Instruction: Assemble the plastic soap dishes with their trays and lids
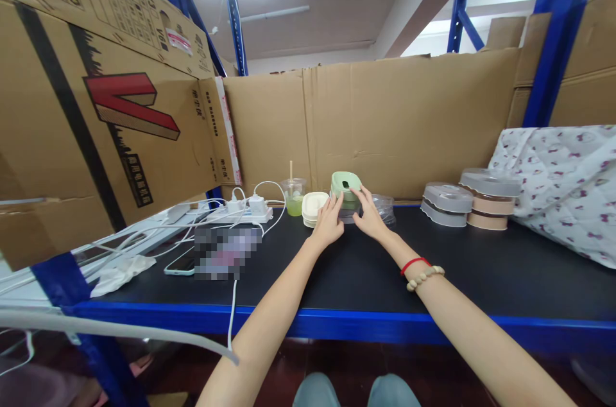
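A smooth, rounded-square pale green container [345, 183] sat at twelve o'clock on the black shelf. The left hand [329, 222] and right hand [372, 215], fingers loosely spread, converged at its near side, fingertips perhaps touching. Glossy cream containers [314, 208] stood beside the left hand, toward eleven o'clock.

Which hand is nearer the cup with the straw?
Left. The left hand is right of the cup, by the cream container; the right hand is farther right, beside the green container.
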Motion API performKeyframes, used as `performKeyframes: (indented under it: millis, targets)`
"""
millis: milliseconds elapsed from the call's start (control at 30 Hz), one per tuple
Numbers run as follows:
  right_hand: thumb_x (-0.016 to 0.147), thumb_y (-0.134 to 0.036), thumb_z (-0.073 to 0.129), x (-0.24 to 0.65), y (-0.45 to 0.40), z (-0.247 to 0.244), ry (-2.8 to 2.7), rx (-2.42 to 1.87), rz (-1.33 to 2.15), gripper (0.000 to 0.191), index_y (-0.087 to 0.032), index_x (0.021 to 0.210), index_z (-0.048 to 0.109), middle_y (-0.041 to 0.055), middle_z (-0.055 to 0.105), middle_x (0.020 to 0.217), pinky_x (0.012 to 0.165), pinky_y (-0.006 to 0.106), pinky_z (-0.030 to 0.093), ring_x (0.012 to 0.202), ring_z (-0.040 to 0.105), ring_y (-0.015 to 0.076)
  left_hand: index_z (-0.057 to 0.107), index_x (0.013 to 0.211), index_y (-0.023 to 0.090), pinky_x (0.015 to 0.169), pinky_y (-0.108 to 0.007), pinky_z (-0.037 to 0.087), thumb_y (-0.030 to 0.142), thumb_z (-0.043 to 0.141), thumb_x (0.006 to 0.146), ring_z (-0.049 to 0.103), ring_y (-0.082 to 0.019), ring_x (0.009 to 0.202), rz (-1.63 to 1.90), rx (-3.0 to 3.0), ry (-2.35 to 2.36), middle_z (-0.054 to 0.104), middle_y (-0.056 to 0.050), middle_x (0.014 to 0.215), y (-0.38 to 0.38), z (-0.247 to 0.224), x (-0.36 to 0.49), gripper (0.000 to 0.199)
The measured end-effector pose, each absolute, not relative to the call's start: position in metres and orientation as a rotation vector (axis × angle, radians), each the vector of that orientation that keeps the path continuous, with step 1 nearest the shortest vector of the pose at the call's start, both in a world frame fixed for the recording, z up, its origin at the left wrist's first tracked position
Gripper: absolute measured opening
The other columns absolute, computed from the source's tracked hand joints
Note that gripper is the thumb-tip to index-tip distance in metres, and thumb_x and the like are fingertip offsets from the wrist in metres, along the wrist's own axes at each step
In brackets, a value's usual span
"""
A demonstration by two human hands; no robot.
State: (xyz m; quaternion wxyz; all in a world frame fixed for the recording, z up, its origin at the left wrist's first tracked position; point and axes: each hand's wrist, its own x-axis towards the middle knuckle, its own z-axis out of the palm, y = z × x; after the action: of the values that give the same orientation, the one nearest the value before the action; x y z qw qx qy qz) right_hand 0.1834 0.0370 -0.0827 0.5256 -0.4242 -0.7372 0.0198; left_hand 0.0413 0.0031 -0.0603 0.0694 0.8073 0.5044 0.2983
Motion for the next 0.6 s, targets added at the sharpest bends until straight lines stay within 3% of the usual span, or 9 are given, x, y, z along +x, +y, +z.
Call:
performKeyframes:
  millis: [200, 600]
  targets:
    - [0.059, -0.005, 0.043, 0.1884, 0.0425, -0.0848, -1.829, -1.016, 0.084, 0.076, -0.020, 0.134, 0.043, 0.0132, 0.038, 0.142, 0.101, 0.047, 0.040, 0.131, 0.038, 0.0263, 0.020, 0.146, 0.025, 0.111, -0.052, 0.017, 0.008, 0.043, 0.070, 0.016, -0.029, 0.141, 0.847, 2.436, 1.552, 0.021, -0.006, 0.153, 0.0057, -0.0631, 0.0405, 0.081]
    - [0.065, -0.010, 0.047, 0.1864, 0.0374, -0.0812, -1.801, -1.016, 0.071, 0.064, -0.023, 0.127, 0.050, 0.0102, 0.042, 0.140, 0.101, 0.051, 0.039, 0.128, 0.042, 0.0285, 0.019, 0.146, 0.020, 0.112, -0.048, 0.015, 0.006, 0.038, 0.071, 0.015, -0.026, 0.141, 0.868, 2.452, 1.551, 0.020, -0.006, 0.153, 0.0064, -0.0622, 0.0395, 0.079]
